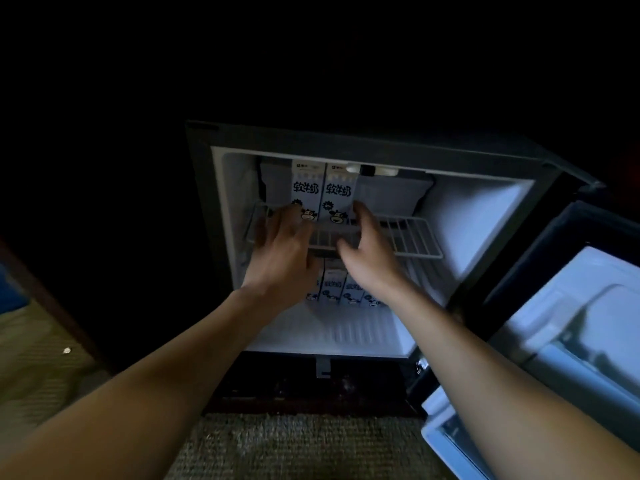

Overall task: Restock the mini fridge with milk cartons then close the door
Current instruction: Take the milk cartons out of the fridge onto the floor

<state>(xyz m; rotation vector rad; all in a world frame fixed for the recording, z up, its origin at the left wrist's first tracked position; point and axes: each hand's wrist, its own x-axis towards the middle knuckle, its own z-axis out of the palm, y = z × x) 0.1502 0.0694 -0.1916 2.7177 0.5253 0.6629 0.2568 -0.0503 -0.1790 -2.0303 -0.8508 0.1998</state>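
Note:
The mini fridge [485, 216] stands open in a dark room. Two white milk cartons with cow prints stand upright side by side on its wire shelf [412, 237]: the left carton [305, 188] and the right carton [340, 192]. My left hand [282, 244] reaches in and its fingers wrap the lower left of the left carton. My right hand [363, 244] lies with straight fingers against the right carton's right side, thumb spread in front. Several more cartons [334, 289] stand on the fridge floor below, partly hidden by my wrists.
The fridge door [571, 323] hangs open at the right, its inner racks facing me. A small freezer box [394, 195] sits behind the cartons at the top. Woven carpet [294, 445] lies in front of the fridge, and dark furniture stands to the left.

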